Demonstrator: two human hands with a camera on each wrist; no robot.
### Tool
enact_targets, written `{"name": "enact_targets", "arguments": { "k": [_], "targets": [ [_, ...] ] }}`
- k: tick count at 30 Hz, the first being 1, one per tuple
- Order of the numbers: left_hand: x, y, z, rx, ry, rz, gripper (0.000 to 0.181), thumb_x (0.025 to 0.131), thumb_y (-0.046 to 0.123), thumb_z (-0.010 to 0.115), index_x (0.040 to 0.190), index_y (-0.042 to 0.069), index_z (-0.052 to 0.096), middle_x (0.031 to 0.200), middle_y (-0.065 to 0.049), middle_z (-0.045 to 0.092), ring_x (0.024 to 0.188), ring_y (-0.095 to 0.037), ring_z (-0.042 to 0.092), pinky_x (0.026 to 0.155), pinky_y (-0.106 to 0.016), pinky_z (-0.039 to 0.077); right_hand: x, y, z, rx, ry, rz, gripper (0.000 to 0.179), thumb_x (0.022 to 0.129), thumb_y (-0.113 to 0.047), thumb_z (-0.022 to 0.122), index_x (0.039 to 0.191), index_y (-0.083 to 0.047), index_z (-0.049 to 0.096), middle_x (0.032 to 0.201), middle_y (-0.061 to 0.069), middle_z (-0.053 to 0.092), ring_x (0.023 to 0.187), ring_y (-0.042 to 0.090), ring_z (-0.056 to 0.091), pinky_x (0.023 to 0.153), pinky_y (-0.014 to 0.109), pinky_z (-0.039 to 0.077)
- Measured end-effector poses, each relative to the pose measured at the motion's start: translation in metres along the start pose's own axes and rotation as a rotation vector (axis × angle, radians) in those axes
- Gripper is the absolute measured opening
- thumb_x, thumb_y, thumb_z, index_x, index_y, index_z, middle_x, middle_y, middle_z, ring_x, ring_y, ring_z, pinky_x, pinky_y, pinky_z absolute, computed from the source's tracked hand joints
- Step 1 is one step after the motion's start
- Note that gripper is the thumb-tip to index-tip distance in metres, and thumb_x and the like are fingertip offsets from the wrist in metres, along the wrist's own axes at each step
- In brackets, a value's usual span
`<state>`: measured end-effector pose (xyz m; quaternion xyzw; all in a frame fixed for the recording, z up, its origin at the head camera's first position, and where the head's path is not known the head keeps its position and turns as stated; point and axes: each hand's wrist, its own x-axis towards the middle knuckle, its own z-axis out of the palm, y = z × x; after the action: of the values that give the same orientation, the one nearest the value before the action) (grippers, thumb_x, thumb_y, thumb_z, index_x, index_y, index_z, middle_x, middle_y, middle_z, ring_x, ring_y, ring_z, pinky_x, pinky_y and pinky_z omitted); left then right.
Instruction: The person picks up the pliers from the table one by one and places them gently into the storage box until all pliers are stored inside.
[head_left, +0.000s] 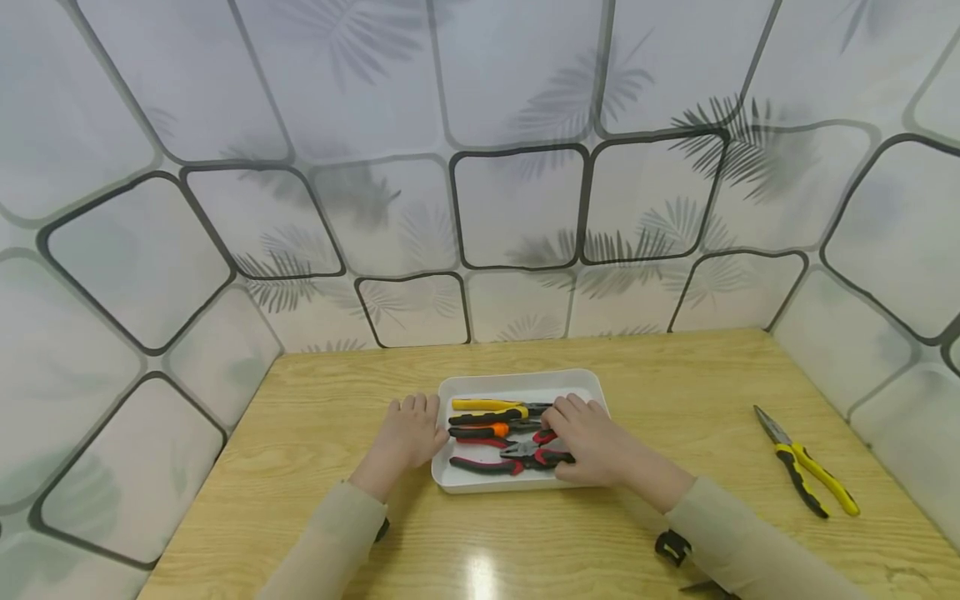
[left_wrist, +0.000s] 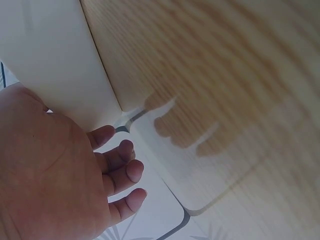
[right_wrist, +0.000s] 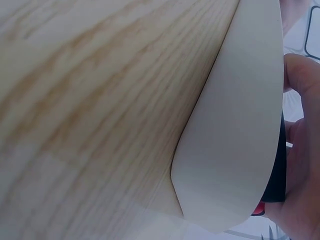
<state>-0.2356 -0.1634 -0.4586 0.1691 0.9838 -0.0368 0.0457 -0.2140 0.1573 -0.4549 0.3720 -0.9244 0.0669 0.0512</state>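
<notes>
A white tray holds several pliers lying roughly side by side. Its back pair has a yellow handle, and in front lies one with an orange and black handle. Nearest the front, combination pliers with red and black handles point their jaws left. Over the tray's right end, my right hand grips those handles, its fingers bent; the palm hides part of them. My left hand lies at the tray's left side with loose, slightly bent fingers, the thumb by the wall.
Long-nose pliers with yellow and black handles lie on the wooden table far to the right. Behind stands a patterned backdrop, with side panels left and right. A dark object shows partly beneath my right sleeve.
</notes>
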Motion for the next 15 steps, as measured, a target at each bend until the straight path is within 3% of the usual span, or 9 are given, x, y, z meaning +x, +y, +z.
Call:
{"name": "enact_targets", "arguments": {
  "k": [8,15],
  "targets": [
    [0.0012,-0.0009,-0.0007,-0.012,-0.020,-0.008,0.053,0.105,0.037,0.050,0.141,-0.002,0.047,0.127,-0.023,0.060,0.121,-0.039,0.058,0.106,-0.057,0.045,0.0011,-0.0006,-0.0008,0.024,-0.011,0.005,0.037,0.079,-0.023,0.067,0.113,-0.016,0.058,0.102,-0.002,0.051,0.090,0.015,0.041,0.074,0.031,0.032],
    [0.0023,-0.0015,0.0020,-0.007,-0.014,-0.012,0.054,0.104,0.038,0.050,0.141,-0.002,0.047,0.126,-0.023,0.060,0.119,-0.039,0.058,0.104,-0.056,0.045,0.0020,-0.0007,0.0008,0.020,0.023,-0.008,0.034,0.080,-0.018,0.065,0.113,-0.015,0.059,0.099,-0.004,0.048,0.088,0.014,0.038,0.075,0.030,0.030]
  ]
}}
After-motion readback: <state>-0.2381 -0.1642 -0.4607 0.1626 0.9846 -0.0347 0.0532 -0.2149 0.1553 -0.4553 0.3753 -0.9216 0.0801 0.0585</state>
